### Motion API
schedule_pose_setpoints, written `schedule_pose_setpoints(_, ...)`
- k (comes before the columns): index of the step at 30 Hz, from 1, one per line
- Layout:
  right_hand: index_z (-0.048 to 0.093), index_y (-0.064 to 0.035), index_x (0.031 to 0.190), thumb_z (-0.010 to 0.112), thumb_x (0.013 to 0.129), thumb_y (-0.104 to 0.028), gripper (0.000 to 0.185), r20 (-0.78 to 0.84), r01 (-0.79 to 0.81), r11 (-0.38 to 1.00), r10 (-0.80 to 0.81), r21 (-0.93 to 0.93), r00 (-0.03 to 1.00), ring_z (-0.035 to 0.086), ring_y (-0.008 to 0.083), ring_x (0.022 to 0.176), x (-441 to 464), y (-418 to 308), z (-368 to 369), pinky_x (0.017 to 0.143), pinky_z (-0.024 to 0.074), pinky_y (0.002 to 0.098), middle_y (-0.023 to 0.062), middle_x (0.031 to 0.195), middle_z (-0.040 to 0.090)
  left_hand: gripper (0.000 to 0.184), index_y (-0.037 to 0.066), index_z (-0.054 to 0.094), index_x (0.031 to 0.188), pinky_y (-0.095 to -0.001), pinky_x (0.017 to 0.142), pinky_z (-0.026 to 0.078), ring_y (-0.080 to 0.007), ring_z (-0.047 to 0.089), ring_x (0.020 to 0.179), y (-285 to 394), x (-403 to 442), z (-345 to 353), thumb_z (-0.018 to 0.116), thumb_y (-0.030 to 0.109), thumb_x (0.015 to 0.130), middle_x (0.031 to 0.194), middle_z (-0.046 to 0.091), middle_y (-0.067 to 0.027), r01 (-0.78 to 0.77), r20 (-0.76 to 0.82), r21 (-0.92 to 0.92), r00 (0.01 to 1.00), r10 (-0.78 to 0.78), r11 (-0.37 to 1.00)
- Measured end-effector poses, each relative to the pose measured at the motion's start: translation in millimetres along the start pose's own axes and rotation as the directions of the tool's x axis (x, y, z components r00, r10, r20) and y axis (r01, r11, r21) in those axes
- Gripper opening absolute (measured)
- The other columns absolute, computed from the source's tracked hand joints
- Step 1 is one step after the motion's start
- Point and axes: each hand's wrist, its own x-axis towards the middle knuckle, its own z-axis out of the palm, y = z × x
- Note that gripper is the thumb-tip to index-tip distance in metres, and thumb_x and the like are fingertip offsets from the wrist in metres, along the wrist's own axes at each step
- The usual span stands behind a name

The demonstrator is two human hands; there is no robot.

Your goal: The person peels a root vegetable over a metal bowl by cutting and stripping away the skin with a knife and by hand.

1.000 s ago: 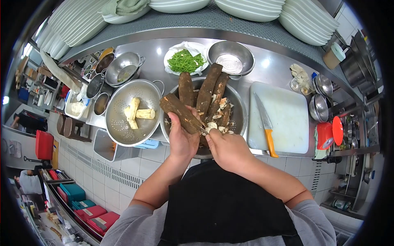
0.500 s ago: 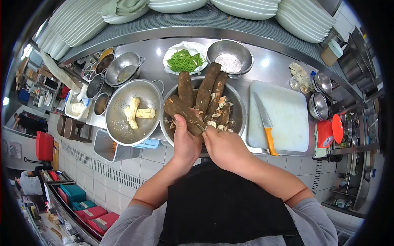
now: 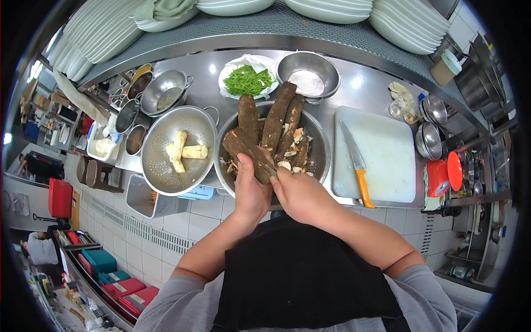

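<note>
A thick brown root [image 3: 243, 148] lies in my left hand [image 3: 253, 191], its far end pointing up and left over a steel bowl [image 3: 322, 146]. My right hand [image 3: 298, 192] is closed at the root's near end; a small tool seems to be in it, mostly hidden by the fingers. Inside the bowl, more unpeeled roots [image 3: 278, 117] lean on the rim among brown and pale peelings [image 3: 299, 135]. To the left, a perforated colander [image 3: 157, 166] holds peeled pale pieces [image 3: 194, 152].
A knife with an orange handle [image 3: 363, 188] lies on a white cutting board [image 3: 387, 155] at right. Behind the bowl are a plate of green vegetables [image 3: 247, 81] and a steel bowl [image 3: 326, 72]. Stacked plates [image 3: 412, 25] line the shelf. A person [image 3: 41, 248] is at far left.
The root has shifted slightly right and down since a second ago, and my left hand with it. My right hand has moved slightly left against the root's near end.
</note>
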Motion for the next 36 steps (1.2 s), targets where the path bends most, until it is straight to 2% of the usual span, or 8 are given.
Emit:
schedule_pose_setpoints(4, 0.054, 0.0014, 0.101, 0.046, 0.103, -0.027, 0.03, 0.019, 0.067, 0.992, -0.07, 0.106, 0.997, 0.065, 0.0457, 0.071, 9, 18, -3, 0.066, 0.0511, 0.054, 0.0229, 0.074, 0.066, 0.055, 0.008, 0.049, 0.118, -0.0351, 0.093, 0.043, -0.0175, 0.052, 0.099, 2, 4, -3, 0.033, 0.058, 0.104, 0.105, 0.053, -0.0055, 0.04, 0.062, -0.078, 0.997, -0.035, 0.996)
schedule_pose_setpoints(7, 0.056, -0.0001, 0.103, 0.046, 0.104, -0.029, 0.031, 0.137, 0.155, 0.983, -0.14, -0.102, 0.981, 0.065, 0.0449, 0.07, 15, 16, -23, 0.065, 0.0517, 0.0536, 0.0228, 0.074, 0.066, 0.056, 0.008, 0.049, 0.118, -0.035, 0.094, 0.042, -0.0177, 0.052, 0.1, 1, 5, -7, 0.032, 0.059, 0.104, 0.105, 0.053, -0.0057, 0.064, 0.099, -0.093, 0.994, -0.054, 0.994)
schedule_pose_setpoints(11, 0.056, 0.0006, 0.101, 0.046, 0.103, -0.028, 0.03, 0.101, 0.075, 0.977, -0.055, -0.201, 0.993, 0.065, 0.0447, 0.07, 11, 2, -14, 0.065, 0.0518, 0.0537, 0.0231, 0.075, 0.066, 0.055, 0.008, 0.049, 0.118, -0.0347, 0.094, 0.042, -0.0177, 0.052, 0.102, -4, 8, -11, 0.031, 0.058, 0.105, 0.106, 0.053, -0.0055, 0.015, 0.095, -0.067, 0.995, -0.009, 0.998)
schedule_pose_setpoints(13, 0.053, -0.0001, 0.091, 0.05, 0.103, -0.03, 0.033, -0.047, 0.002, 0.999, 0.0, 0.053, 0.999, 0.063, 0.0458, 0.069, 7, 3, 2, 0.064, 0.0486, 0.0551, 0.025, 0.069, 0.062, 0.054, 0.008, 0.049, 0.118, -0.0345, 0.094, 0.042, -0.0177, 0.052, 0.101, -3, 6, -5, 0.031, 0.057, 0.105, 0.106, 0.053, -0.0054, 0.014, 0.042, -0.067, 0.999, -0.012, 0.998)
schedule_pose_setpoints(17, 0.054, 0.0007, 0.091, 0.051, 0.102, -0.032, 0.035, -0.074, 0.018, 0.998, -0.013, 0.064, 0.997, 0.063, 0.0458, 0.069, 11, 2, -2, 0.066, 0.0487, 0.0556, 0.0251, 0.069, 0.063, 0.053, 0.007, 0.049, 0.119, -0.0344, 0.093, 0.044, -0.017, 0.053, 0.1, -5, 11, -14, 0.031, 0.056, 0.106, 0.105, 0.054, -0.0058, 0.032, 0.086, -0.029, 0.996, -0.03, 0.999)
schedule_pose_setpoints(26, 0.061, -0.0006, 0.086, 0.054, 0.101, -0.036, 0.039, -0.069, -0.003, 0.995, -0.004, -0.101, 0.998, 0.067, 0.0416, 0.065, 26, 1, 6, 0.06, 0.0524, 0.0506, 0.0214, 0.067, 0.066, 0.051, 0.007, 0.051, 0.121, -0.0368, 0.097, 0.045, -0.018, 0.056, 0.104, 8, 9, 18, 0.036, 0.053, 0.106, 0.109, 0.057, -0.0061, 0.063, -0.135, -0.028, 0.989, -0.066, 0.998)
schedule_pose_setpoints(31, 0.061, -0.0031, 0.088, 0.054, 0.101, -0.035, 0.035, -0.1, 0.045, 0.943, -0.083, -0.331, 0.992, 0.069, 0.035, 0.061, 25, -4, 8, 0.054, 0.0548, 0.0458, 0.0165, 0.065, 0.068, 0.053, 0.008, 0.051, 0.12, -0.0372, 0.098, 0.045, -0.0184, 0.056, 0.105, -6, 16, -10, 0.036, 0.057, 0.104, 0.109, 0.057, -0.0057, 0.051, -0.094, -0.055, 0.994, -0.056, 0.997)
schedule_pose_setpoints(36, 0.055, -0.0023, 0.089, 0.052, 0.102, -0.028, 0.029, -0.1, 0.051, 0.959, -0.082, -0.28, 0.992, 0.068, 0.0366, 0.061, 22, -3, 17, 0.055, 0.0546, 0.0473, 0.0178, 0.064, 0.066, 0.053, 0.009, 0.051, 0.117, -0.0362, 0.095, 0.045, -0.0185, 0.055, 0.102, 0, 16, -5, 0.035, 0.059, 0.104, 0.107, 0.057, -0.0053, -0.006, -0.087, -0.107, 0.996, -0.003, 0.994)
